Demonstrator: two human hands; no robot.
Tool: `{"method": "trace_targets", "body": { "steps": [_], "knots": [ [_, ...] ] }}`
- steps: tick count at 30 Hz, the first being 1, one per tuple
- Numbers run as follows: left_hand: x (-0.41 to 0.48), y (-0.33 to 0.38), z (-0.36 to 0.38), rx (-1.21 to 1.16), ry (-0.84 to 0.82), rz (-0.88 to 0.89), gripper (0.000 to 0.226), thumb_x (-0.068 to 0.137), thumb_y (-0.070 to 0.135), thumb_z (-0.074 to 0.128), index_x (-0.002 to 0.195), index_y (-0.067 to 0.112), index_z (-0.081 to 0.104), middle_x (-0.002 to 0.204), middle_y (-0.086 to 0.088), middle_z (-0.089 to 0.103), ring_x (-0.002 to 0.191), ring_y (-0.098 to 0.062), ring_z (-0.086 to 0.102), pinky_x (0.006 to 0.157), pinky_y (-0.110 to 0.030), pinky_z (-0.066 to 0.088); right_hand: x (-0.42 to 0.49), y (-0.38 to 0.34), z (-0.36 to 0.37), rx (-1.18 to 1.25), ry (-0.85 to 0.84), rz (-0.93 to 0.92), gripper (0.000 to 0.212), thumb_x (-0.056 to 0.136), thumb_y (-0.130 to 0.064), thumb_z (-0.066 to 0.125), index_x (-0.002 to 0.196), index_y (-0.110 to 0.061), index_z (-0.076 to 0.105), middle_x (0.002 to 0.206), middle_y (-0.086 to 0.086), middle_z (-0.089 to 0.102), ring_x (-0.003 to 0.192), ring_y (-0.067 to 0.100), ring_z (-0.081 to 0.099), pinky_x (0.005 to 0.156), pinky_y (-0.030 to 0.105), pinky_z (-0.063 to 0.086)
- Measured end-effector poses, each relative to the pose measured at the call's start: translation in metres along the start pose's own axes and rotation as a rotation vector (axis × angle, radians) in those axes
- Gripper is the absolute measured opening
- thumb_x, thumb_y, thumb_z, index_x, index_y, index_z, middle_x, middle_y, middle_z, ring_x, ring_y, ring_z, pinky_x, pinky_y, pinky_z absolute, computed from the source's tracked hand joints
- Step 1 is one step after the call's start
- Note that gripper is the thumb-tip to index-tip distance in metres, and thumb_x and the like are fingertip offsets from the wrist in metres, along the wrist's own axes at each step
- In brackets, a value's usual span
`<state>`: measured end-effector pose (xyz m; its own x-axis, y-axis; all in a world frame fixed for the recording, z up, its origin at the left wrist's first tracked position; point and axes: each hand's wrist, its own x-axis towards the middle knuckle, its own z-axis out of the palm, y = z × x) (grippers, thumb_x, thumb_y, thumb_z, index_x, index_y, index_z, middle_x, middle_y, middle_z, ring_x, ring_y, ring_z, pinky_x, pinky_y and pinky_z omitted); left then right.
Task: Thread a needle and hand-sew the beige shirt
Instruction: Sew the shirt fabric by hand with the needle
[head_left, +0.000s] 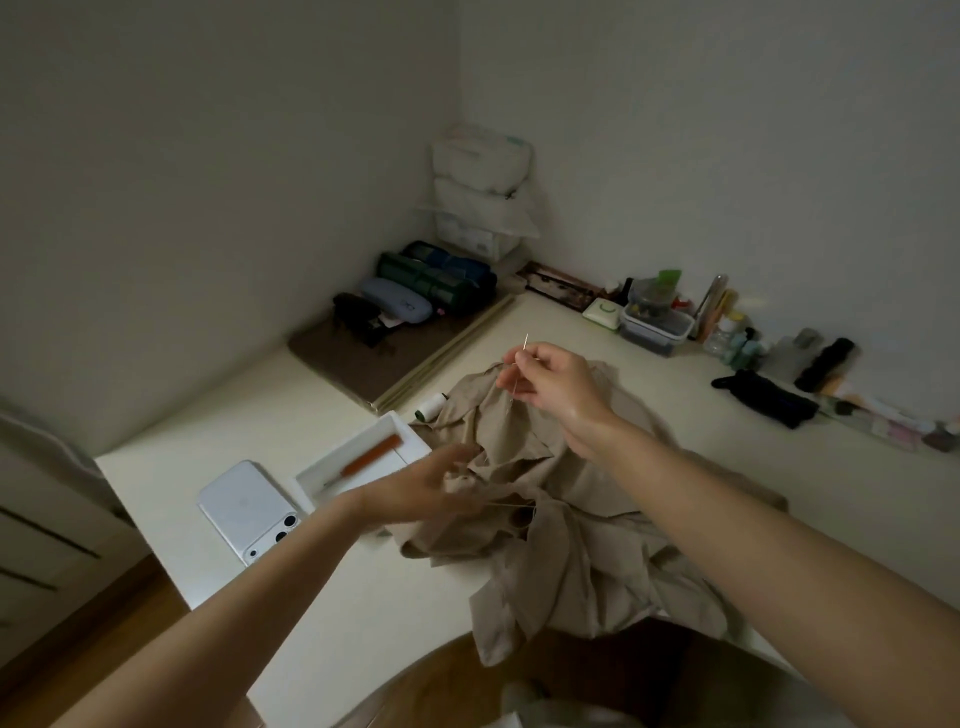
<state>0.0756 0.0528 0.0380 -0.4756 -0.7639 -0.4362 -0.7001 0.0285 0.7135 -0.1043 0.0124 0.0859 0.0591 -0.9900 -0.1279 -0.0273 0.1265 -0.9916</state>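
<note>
Pinching needle (525, 347) in right hand (558, 382) at 12 o'clock of beige shirt (587, 540), left hand (426, 488) at 9 blurred, grasp untellable; risking slack thread (511, 503) tangling

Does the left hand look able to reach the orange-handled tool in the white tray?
Probably yes: the left hand hovers beside the open white tray, nothing covering the orange-handled tool.
</note>
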Motion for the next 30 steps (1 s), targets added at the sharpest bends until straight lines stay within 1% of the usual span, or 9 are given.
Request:
{"method": "trace_targets", "body": {
  "steps": [3,6,9,14,16,19,22,26,30],
  "knots": [
    [-0.009,0.015,0.001,-0.296,0.077,0.096,0.064,0.090,0.031,0.062,0.146,0.023,0.029,0.144,0.011,0.038,0.131,-0.006,0.038,0.103,-0.018,0.036,-0.011,0.000,0.013,-0.014,-0.085,-0.013,0.023,0.101,-0.010,0.040,0.089,-0.012,0.060,0.075,0.002,0.065,0.079,0.012,0.064,0.084,0.028,0.053],
    [-0.018,0.027,0.006,-0.437,0.083,0.187,0.030,0.095,0.023,0.054,0.121,0.009,0.054,0.101,-0.002,0.064,0.092,-0.010,0.061,0.080,-0.017,0.050,-0.017,0.001,0.018,-0.031,-0.057,-0.040,0.024,0.101,-0.010,0.039,0.089,-0.012,0.059,0.072,0.003,0.061,0.072,0.012,0.063,0.075,0.024,0.055],
    [-0.034,0.027,0.011,-0.521,0.228,0.231,0.027,0.097,0.026,0.046,0.101,0.006,0.063,0.065,0.007,0.051,0.058,-0.004,0.045,0.053,-0.014,0.038,-0.019,0.005,0.013,-0.120,0.166,-0.026,0.025,0.102,-0.013,0.036,0.089,-0.013,0.057,0.071,0.001,0.051,0.065,0.010,0.054,0.060,0.018,0.050],
    [-0.060,0.013,0.013,-0.687,0.428,0.277,0.030,0.084,0.039,0.052,0.085,0.012,0.065,0.058,0.004,0.047,0.059,-0.017,0.041,0.060,-0.034,0.036,-0.031,0.039,0.003,-0.323,0.352,0.025,0.029,0.101,-0.013,0.033,0.090,-0.014,0.059,0.080,-0.007,0.052,0.066,0.003,0.043,0.058,0.018,0.034],
    [-0.070,0.011,0.013,-0.771,0.453,0.311,0.027,0.085,0.035,0.054,0.081,0.010,0.063,0.056,0.005,0.045,0.057,-0.013,0.041,0.061,-0.031,0.036,-0.043,0.053,0.002,-0.325,0.346,0.074,0.029,0.101,-0.010,0.032,0.098,-0.008,0.060,0.082,-0.005,0.052,0.073,0.007,0.046,0.062,0.021,0.035],
    [-0.084,0.010,0.015,-0.854,0.433,0.397,0.026,0.091,0.031,0.057,0.071,0.014,0.059,0.058,0.002,0.038,0.056,-0.011,0.036,0.058,-0.021,0.038,-0.057,0.075,-0.001,-0.442,0.352,0.141,0.032,0.100,-0.009,0.032,0.103,-0.003,0.063,0.108,0.008,0.063,0.102,0.021,0.055,0.078,0.021,0.035],
    [-0.097,0.010,0.019,-0.862,0.449,0.436,0.021,0.089,0.027,0.056,0.078,0.010,0.061,0.056,0.004,0.036,0.052,-0.009,0.030,0.051,-0.017,0.032,-0.069,0.089,-0.001,-0.535,0.344,0.189,0.032,0.099,-0.009,0.035,0.104,0.001,0.065,0.116,0.014,0.063,0.110,0.029,0.054,0.082,0.026,0.037],
    [-0.109,0.010,0.026,-0.757,0.443,0.378,0.020,0.085,0.033,0.057,0.082,0.015,0.067,0.052,0.004,0.033,0.048,-0.008,0.023,0.046,-0.018,0.020,-0.091,0.078,0.015,-0.416,0.211,0.141,0.026,0.099,-0.028,0.045,0.090,-0.013,0.064,0.083,0.003,0.061,0.082,0.020,0.057,0.070,0.028,0.040],
    [-0.114,0.007,0.034,-0.615,0.471,0.292,0.031,0.082,0.037,0.058,0.087,0.009,0.071,0.065,-0.019,0.048,0.047,-0.007,0.031,0.045,-0.016,0.024,-0.123,0.050,0.045,-0.015,-0.129,0.175,0.031,0.100,-0.037,0.042,0.102,-0.015,0.063,0.050,-0.010,0.035,0.042,0.004,0.030,0.040,0.018,0.024]
  ]
}}
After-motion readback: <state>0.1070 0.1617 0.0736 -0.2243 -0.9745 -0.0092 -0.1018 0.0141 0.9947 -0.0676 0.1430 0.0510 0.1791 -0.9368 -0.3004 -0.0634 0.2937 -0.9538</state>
